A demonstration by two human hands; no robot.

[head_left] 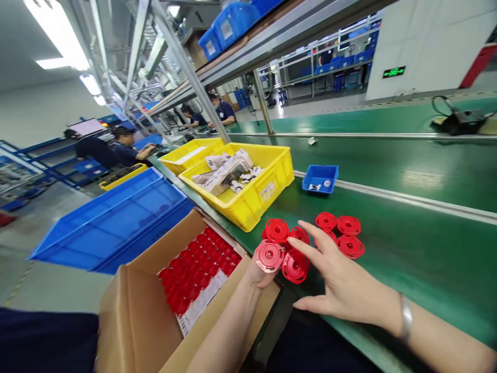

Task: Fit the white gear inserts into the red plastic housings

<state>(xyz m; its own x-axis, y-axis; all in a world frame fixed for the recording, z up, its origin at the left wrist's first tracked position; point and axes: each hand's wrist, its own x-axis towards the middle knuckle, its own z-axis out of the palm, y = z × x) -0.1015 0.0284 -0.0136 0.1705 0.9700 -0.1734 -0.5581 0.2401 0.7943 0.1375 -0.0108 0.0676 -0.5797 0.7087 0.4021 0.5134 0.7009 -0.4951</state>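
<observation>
Several round red parts (277, 231) are bunched together at the near edge of the green bench. My left hand (261, 274) is under and around one of them, a paler-looking red part (269, 255), with its fingers mostly hidden behind it. Just right of the bunch is my right hand (330, 274), fingers and thumb spread, nothing held in it; its fingertips are close to the red parts. Beyond it, another group of red parts (350, 246) lies on the bench, partly covered by my right hand.
An open cardboard box (135, 305) holds rows of red parts at the left. Behind stand a yellow bin (267, 191) with bags and white pieces, a small blue tray (320, 180) and a large blue crate (116, 217). People sit farther along the bench.
</observation>
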